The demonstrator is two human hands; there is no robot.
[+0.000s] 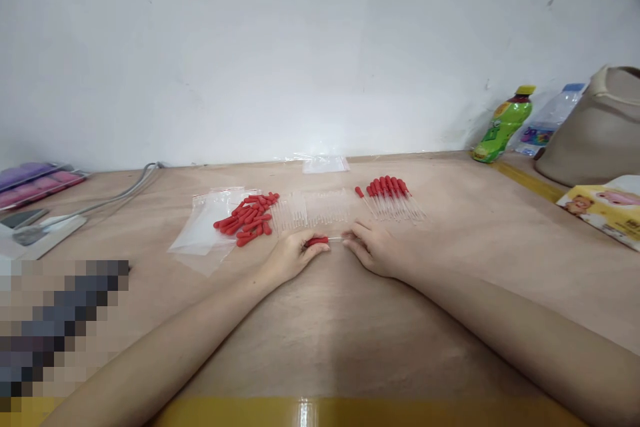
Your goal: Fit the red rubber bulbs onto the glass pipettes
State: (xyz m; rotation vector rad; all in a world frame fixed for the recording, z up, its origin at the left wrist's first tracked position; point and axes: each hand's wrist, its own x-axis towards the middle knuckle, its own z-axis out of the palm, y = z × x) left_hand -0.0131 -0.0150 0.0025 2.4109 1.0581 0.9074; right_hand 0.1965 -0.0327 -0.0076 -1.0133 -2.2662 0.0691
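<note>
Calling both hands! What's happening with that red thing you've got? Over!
Left hand holding red bulb. Right hand pinching clear tube at the bulb's end. Nothing seen in the way between hands; loose red bulbs lie beyond left hand.

A solid red is shared by the loose bulbs, the held bulb and the tops of the finished droppers, while the loose tubes are left colourless. The worktop is coloured light brown and edged with yellow tape. The green bottle is capped in yellow, the clear bottle in blue. The yellow-and-white packet is patterned with a brown bear.
</note>
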